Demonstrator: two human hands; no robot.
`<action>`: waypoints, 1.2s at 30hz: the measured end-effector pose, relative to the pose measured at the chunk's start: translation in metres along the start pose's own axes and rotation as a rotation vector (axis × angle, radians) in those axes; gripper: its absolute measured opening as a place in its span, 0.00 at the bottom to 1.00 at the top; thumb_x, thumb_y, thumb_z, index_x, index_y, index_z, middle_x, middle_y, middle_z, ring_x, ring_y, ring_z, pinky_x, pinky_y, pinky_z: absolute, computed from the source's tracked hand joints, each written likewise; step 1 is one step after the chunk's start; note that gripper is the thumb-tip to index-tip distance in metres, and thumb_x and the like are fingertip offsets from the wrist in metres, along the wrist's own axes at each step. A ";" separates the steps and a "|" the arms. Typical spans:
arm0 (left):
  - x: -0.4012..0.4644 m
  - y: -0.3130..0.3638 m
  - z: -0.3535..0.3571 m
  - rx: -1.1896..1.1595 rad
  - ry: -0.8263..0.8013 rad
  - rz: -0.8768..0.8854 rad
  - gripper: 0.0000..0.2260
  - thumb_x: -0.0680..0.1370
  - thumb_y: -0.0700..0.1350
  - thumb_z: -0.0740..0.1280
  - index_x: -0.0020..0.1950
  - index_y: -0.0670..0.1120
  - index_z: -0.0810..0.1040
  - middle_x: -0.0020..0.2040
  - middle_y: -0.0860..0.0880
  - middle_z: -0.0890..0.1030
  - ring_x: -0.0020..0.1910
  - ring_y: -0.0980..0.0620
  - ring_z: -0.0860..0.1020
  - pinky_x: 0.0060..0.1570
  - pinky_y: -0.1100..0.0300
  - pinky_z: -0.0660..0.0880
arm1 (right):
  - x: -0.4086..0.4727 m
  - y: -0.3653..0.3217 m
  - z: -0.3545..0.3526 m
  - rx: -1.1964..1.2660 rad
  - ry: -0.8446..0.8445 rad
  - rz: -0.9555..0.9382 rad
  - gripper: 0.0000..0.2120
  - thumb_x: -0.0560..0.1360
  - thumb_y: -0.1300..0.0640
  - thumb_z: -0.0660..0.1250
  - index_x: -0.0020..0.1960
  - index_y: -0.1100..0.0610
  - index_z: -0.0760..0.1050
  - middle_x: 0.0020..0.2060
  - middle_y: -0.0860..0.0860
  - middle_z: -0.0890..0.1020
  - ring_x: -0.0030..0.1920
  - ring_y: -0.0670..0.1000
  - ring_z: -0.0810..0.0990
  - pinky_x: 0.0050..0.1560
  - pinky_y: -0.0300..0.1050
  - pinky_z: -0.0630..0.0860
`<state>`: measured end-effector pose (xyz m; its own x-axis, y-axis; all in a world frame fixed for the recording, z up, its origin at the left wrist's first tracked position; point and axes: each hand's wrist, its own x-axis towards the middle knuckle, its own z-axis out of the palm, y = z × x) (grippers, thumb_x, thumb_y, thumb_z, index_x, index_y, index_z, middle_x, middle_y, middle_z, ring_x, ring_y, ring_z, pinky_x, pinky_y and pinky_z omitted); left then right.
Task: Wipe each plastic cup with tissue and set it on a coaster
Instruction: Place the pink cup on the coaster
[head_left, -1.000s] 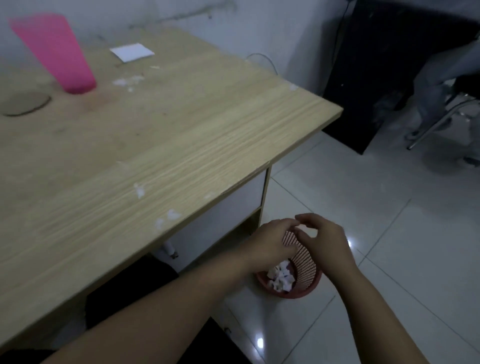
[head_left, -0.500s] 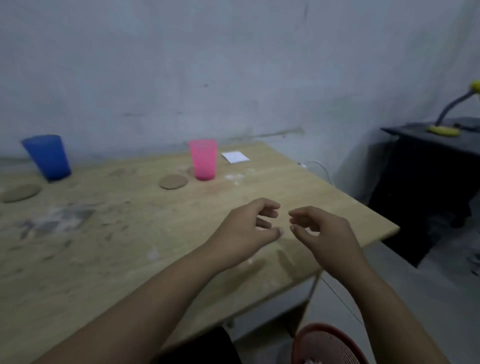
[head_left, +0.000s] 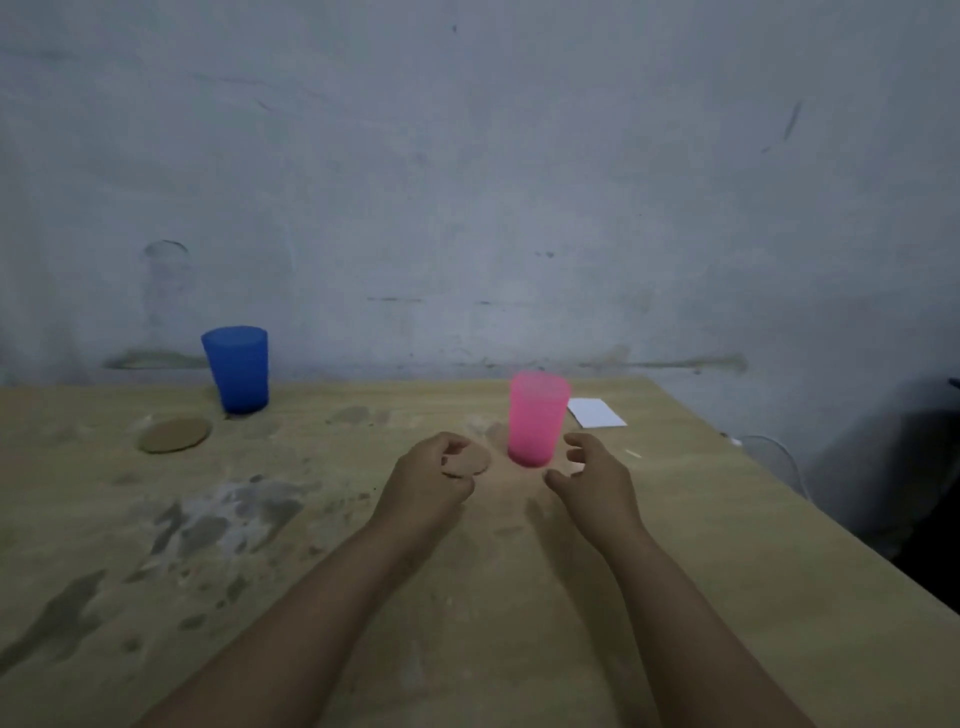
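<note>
Pink cup (head_left: 537, 418): upright near the bench's (head_left: 727, 545) far right corner, just beside a coaster (head_left: 470, 460). Right hand (head_left: 592, 480): fingers spread, empty, close by the cup; left hand (head_left: 431, 480): fingers loosely curled at the coaster, contact unclear. Advice: grip the cup low and set it squarely on the coaster.

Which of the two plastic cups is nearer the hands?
The pink cup, standing upside down just beyond the right hand. The blue cup stands far off at the back left.

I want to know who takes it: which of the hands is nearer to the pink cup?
Right. The right hand is open just beside the pink cup; the left hand is farther, over the coaster.
</note>
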<state>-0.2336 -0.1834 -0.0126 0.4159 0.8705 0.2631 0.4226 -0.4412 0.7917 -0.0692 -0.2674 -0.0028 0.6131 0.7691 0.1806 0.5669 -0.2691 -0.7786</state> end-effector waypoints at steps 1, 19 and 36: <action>0.005 -0.005 0.002 0.007 0.019 -0.012 0.15 0.72 0.40 0.68 0.58 0.50 0.76 0.56 0.52 0.78 0.51 0.55 0.74 0.42 0.64 0.68 | 0.006 0.001 0.005 0.011 0.012 0.025 0.28 0.70 0.57 0.71 0.68 0.55 0.67 0.62 0.55 0.77 0.58 0.55 0.77 0.52 0.45 0.71; 0.056 -0.056 0.024 0.261 0.010 0.009 0.45 0.63 0.65 0.73 0.74 0.51 0.61 0.71 0.49 0.68 0.71 0.49 0.64 0.70 0.54 0.62 | 0.056 0.016 0.057 0.270 0.143 0.045 0.45 0.66 0.60 0.75 0.74 0.52 0.52 0.64 0.55 0.73 0.60 0.54 0.74 0.53 0.43 0.67; 0.059 -0.058 0.025 0.230 -0.023 -0.031 0.44 0.67 0.60 0.72 0.76 0.50 0.54 0.66 0.48 0.72 0.65 0.48 0.69 0.65 0.52 0.68 | 0.068 0.018 0.064 0.279 0.153 0.071 0.43 0.63 0.58 0.77 0.71 0.52 0.56 0.59 0.54 0.76 0.57 0.56 0.77 0.55 0.53 0.75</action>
<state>-0.2135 -0.1117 -0.0568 0.4173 0.8802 0.2259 0.6066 -0.4549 0.6520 -0.0523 -0.1829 -0.0431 0.7333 0.6522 0.1919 0.3604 -0.1336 -0.9232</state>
